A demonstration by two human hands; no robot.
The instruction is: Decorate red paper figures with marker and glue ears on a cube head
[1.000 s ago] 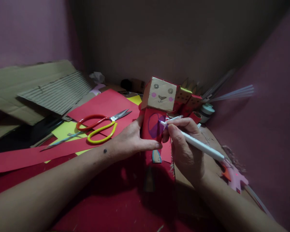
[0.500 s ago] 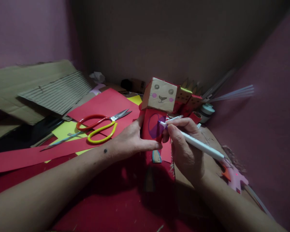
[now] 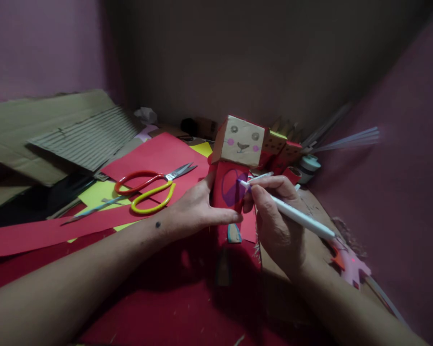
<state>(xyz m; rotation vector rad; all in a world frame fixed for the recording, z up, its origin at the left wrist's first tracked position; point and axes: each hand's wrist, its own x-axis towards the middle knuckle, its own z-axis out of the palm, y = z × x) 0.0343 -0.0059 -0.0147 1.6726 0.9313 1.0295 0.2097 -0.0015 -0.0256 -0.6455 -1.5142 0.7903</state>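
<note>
My left hand (image 3: 198, 206) is wrapped round the red body of a cardboard animal figure (image 3: 228, 170), keeping it upright. The figure has a box head with drawn eyes, nose, mouth and pink cheeks. On its red front is a purple oval (image 3: 231, 194), its lower part filled in and part of its upper area still red. Between the fingers of my right hand (image 3: 277, 216) is a white marker (image 3: 299, 217) with its purple tip at the oval. A small blue-edged cardboard piece (image 3: 234, 233) shows below the body.
Red-and-yellow-handled scissors (image 3: 151, 192) and a pencil-like stick (image 3: 94, 210) lie left on red paper (image 3: 155, 154) and yellow sheets. Corrugated cardboard (image 3: 86, 137) leans behind. More box figures (image 3: 276, 144), a lidded jar (image 3: 309, 166) and a pink glue gun (image 3: 353, 264) are at the right.
The marker tip has shifted very slightly within the purple oval. Both hands and the figure stay almost in place.
</note>
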